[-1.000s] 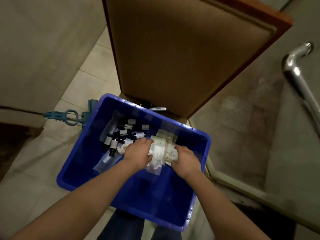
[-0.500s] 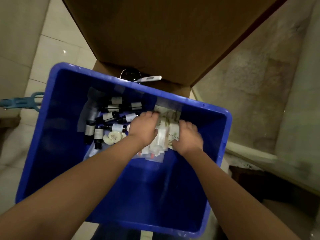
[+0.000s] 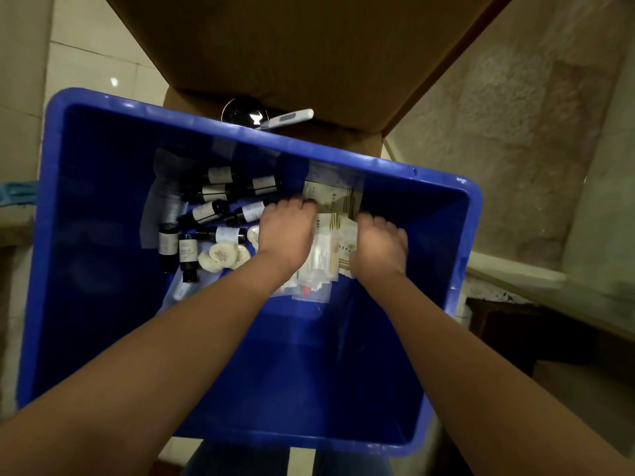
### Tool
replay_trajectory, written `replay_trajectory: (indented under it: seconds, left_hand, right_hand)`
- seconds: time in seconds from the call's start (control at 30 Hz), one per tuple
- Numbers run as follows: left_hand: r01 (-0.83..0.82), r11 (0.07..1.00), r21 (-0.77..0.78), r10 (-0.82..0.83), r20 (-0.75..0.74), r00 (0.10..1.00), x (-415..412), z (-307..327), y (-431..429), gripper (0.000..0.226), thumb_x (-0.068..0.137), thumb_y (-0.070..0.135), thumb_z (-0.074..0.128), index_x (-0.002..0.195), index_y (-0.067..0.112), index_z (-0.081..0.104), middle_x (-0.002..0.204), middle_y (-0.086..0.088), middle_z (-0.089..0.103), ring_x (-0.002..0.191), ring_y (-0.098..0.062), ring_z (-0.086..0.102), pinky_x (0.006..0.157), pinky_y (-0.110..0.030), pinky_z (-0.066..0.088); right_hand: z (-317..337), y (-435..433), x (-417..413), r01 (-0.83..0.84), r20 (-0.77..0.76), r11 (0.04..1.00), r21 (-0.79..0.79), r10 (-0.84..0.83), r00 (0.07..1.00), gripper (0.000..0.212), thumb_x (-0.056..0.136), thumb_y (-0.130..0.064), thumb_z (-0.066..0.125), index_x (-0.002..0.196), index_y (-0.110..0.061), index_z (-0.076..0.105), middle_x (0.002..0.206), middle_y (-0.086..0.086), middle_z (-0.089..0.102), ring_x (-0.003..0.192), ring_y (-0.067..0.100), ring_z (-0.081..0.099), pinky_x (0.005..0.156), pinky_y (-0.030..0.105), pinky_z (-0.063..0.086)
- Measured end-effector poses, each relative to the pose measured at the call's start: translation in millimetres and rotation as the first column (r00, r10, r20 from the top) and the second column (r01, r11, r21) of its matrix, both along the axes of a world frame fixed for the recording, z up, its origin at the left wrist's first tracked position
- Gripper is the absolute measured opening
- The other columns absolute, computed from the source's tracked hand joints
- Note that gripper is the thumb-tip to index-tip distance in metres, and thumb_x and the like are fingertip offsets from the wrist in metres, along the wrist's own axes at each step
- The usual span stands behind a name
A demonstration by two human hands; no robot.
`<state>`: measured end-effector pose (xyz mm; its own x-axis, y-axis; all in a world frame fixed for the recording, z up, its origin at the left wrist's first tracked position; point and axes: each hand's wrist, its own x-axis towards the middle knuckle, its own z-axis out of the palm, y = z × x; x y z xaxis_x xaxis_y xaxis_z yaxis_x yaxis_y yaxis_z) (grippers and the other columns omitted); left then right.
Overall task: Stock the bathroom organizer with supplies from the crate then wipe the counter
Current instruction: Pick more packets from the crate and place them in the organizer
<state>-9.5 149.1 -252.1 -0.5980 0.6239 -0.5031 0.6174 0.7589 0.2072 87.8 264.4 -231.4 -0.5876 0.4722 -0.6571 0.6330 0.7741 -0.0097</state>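
Note:
A blue plastic crate [image 3: 443,235] fills the middle of the head view. Inside it lie several small dark bottles [image 3: 206,211] with white labels, round white soap discs [image 3: 223,255] and a pile of white packets [image 3: 330,242]. My left hand [image 3: 285,231] and my right hand [image 3: 379,249] are both deep in the crate, one on each side of the packet pile. Their fingers curl down around the packets from left and right. The fingertips are hidden under the pile.
A brown padded chair back [image 3: 292,46] rises just behind the crate. A thermometer [image 3: 288,118] and a dark round object [image 3: 244,113] lie on the seat behind the crate's rim. A stone counter [image 3: 515,290] edge runs on the right. Tiled floor [image 3: 86,46] lies on the left.
The view has dropped closer over the crate. Both hands have stayed on the packet pile, closing in a little from each side.

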Motion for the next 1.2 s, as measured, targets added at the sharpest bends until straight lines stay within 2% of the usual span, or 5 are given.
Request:
replay_trajectory:
  seconds: [0.23, 0.53, 0.83, 1.1, 1.2]
  left_hand:
    - [-0.045, 0.997, 0.063, 0.039, 0.085, 0.996, 4.6, 18.7, -8.9, 0.017, 0.094, 0.018, 0.052, 0.109, 0.017, 0.059, 0.109, -0.006, 0.06, 0.099, -0.026, 0.057, 0.078, -0.037, 0.043]
    - [-0.062, 0.989, 0.133, 0.049, 0.099, 0.994, 7.7, 63.4, -18.0, 0.022, 0.092, 0.02, 0.051, 0.113, 0.016, 0.057, 0.108, -0.008, 0.059, 0.098, -0.028, 0.055, 0.076, -0.038, 0.044]
    - [-0.179, 0.958, 0.223, 0.116, 0.272, 0.955, 6.9, 122.1, -24.0, 0.02, 0.093, 0.017, 0.051, 0.11, 0.021, 0.06, 0.113, -0.002, 0.048, 0.081, -0.025, 0.058, 0.073, -0.041, 0.051]
    - [-0.2, 0.925, 0.323, 0.085, 0.338, 0.937, 6.0, 187.4, -10.9, 0.048, 0.093, 0.008, 0.047, 0.135, 0.032, 0.047, 0.134, 0.004, 0.054, 0.1, -0.014, 0.061, 0.077, -0.033, 0.052]
    - [-0.198, 0.91, 0.364, 0.051, 0.377, 0.925, 9.2, 210.6, -0.2, 0.05, 0.095, 0.006, 0.045, 0.136, 0.034, 0.043, 0.134, 0.009, 0.055, 0.077, -0.008, 0.063, 0.058, -0.024, 0.045]
  right_hand:
    - [24.5, -1.8, 1.7, 0.184, -0.018, 0.966, -0.181, -0.19, 0.982, 0.049, 0.08, 0.007, 0.057, 0.124, -0.015, 0.054, 0.131, 0.011, 0.049, 0.107, 0.034, 0.058, 0.079, 0.04, 0.054]
    - [67.7, -7.5, 6.0, 0.198, -0.189, 0.966, -0.167, -0.229, 0.955, 0.031, 0.082, 0.003, 0.051, 0.105, -0.015, 0.062, 0.099, 0.007, 0.066, 0.089, 0.031, 0.061, 0.063, 0.034, 0.047]
    - [133.6, -8.3, 4.0, 0.202, -0.272, 0.944, -0.262, -0.273, 0.923, 0.027, 0.086, -0.007, 0.051, 0.103, -0.017, 0.07, 0.111, 0.004, 0.062, 0.104, 0.026, 0.056, 0.083, 0.041, 0.052]
    - [194.9, -2.0, 15.4, 0.298, -0.324, 0.877, -0.376, -0.426, 0.845, 0.011, 0.086, -0.008, 0.056, 0.087, -0.018, 0.059, 0.088, 0.002, 0.065, 0.08, 0.021, 0.059, 0.059, 0.03, 0.042]
    - [215.9, 1.8, 23.1, 0.345, -0.327, 0.828, -0.443, -0.508, 0.797, 0.009, 0.086, -0.009, 0.058, 0.09, -0.017, 0.056, 0.087, 0.001, 0.063, 0.084, 0.022, 0.061, 0.067, 0.032, 0.045]
